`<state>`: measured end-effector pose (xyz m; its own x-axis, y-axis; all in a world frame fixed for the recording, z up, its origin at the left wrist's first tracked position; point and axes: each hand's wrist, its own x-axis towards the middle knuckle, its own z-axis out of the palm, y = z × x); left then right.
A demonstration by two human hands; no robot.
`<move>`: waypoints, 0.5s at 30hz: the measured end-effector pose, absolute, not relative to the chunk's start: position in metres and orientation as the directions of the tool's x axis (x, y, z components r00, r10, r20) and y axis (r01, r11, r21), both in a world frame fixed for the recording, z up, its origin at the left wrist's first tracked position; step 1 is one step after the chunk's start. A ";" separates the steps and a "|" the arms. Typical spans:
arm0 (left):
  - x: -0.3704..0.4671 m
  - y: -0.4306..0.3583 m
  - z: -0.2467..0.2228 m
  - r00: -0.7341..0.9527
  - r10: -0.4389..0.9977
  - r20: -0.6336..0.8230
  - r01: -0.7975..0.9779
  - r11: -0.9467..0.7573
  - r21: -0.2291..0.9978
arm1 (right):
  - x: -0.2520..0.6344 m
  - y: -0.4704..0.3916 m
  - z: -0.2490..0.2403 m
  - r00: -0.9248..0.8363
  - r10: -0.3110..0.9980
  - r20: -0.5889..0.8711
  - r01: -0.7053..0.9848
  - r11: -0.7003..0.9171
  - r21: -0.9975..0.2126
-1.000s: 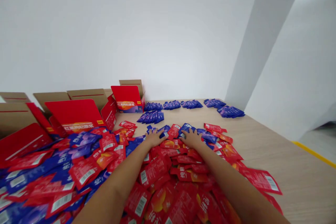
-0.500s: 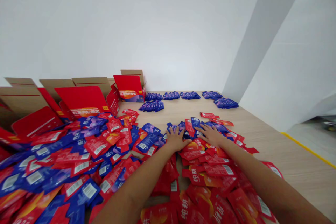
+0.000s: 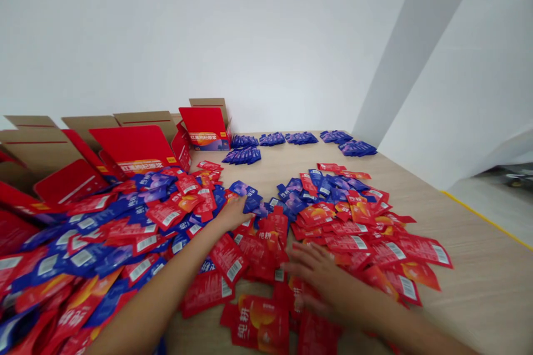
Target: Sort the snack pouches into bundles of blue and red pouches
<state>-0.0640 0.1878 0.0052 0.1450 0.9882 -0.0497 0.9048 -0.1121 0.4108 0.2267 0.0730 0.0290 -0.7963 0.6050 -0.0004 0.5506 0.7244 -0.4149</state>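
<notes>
My left hand (image 3: 232,215) lies at the right side of the mixed heap, its fingers stretched toward a blue pouch (image 3: 245,189) with red pouches beside it; its fingertips are partly hidden. Fingers spread and slightly blurred, my right hand (image 3: 318,274) hovers over or touches the red pouches nearer to me. Under and beside it lie a red pouch with orange fruit print (image 3: 262,321) and other red pouches (image 3: 353,243). Beyond the right hand, a cluster of blue pouches (image 3: 293,199) is mixed with a few red ones.
Fanned stacks of blue pouches (image 3: 241,155) line the back of the wooden table (image 3: 287,163). Open red cartons (image 3: 204,127) stand at the back left, behind a large heap of red and blue pouches (image 3: 83,258). A wall (image 3: 287,39) rises behind the table.
My left hand has moved left and my right hand has pulled back toward me, off the blue pouches. Red pouches in the middle have shifted, and the view has tilted slightly.
</notes>
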 end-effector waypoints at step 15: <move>-0.036 0.098 0.036 -0.106 0.994 0.013 0.505 0.043 0.862 | 0.239 0.058 0.010 -0.429 0.879 0.208 0.654 0.461 -0.600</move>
<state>-0.0362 0.0985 0.0363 -0.1061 0.9943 0.0126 0.5053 0.0430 0.8619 0.2392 0.0583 0.0104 -0.4293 0.8788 0.2082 0.6539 0.4614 -0.5995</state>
